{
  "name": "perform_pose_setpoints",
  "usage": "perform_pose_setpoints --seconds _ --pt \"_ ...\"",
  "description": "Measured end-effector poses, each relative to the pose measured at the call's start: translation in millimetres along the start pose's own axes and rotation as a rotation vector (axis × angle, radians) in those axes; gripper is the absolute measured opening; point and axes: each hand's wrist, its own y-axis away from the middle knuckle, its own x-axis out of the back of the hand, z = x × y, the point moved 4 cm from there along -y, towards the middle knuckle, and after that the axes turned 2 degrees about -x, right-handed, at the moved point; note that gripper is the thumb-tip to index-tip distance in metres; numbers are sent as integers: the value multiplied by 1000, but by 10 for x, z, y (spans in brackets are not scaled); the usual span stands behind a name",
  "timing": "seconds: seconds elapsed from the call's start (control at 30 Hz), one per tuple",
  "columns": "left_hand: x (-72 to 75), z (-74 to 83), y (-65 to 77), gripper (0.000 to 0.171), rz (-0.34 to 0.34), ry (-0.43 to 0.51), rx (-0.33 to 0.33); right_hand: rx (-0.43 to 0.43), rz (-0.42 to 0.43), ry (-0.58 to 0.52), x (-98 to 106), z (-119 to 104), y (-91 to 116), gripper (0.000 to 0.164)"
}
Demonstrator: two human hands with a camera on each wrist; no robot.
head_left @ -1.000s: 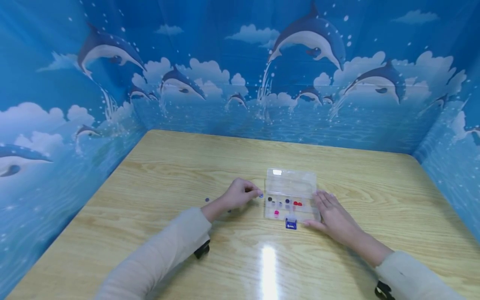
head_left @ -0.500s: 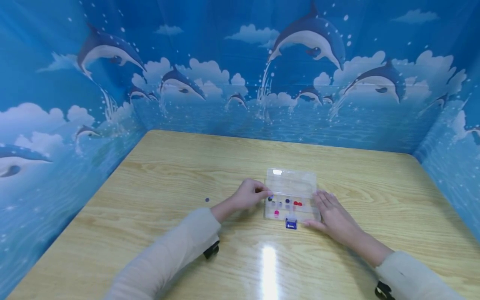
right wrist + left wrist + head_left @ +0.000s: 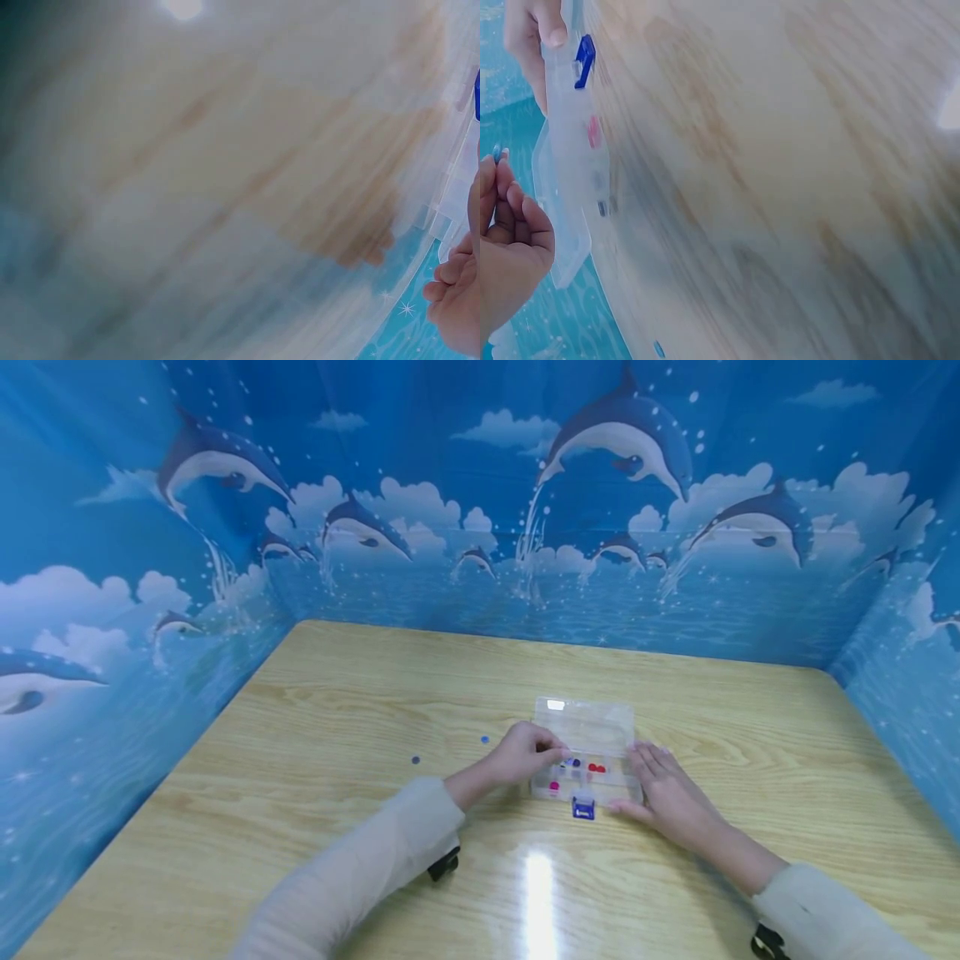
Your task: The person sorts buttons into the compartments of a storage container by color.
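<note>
A clear plastic compartment box (image 3: 626,789) lies with its lid (image 3: 585,722) folded back. My left hand (image 3: 521,752) is over its back row of compartments, and thumb and forefinger pinch a small blue disc (image 3: 497,154). Along the box's right end lie the fingers of my right hand (image 3: 667,789), its thumb at the front edge; together they hold it. Inside the box are red discs (image 3: 596,768), a dark blue disc (image 3: 576,763) and a pink one (image 3: 554,786). My left hand hides the back-left compartments.
Left of the box, a dark disc (image 3: 416,760) and a blue disc (image 3: 484,739) lie on the wooden table (image 3: 360,693). A dark blue latch (image 3: 582,808) sticks out from the box's front. Dolphin-printed cloth (image 3: 480,585) hangs behind the table.
My left hand has moved right with the blue disc, from beside the box to over its back row. A blue disc on the table has come into sight behind it. My right hand stays put.
</note>
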Motion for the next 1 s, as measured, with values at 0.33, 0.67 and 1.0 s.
perform_pose_setpoints --seconds 0.33,0.67,1.0 --pt "-145 77 -40 14 -39 19 -34 7 11 -10 5 5 11 86" --pt "-254 128 -85 15 -50 12 -74 21 25 -7 -4 25 -5 86" --pt "-394 195 -119 15 -73 -42 -96 34 33 1 -11 27 -2 86"
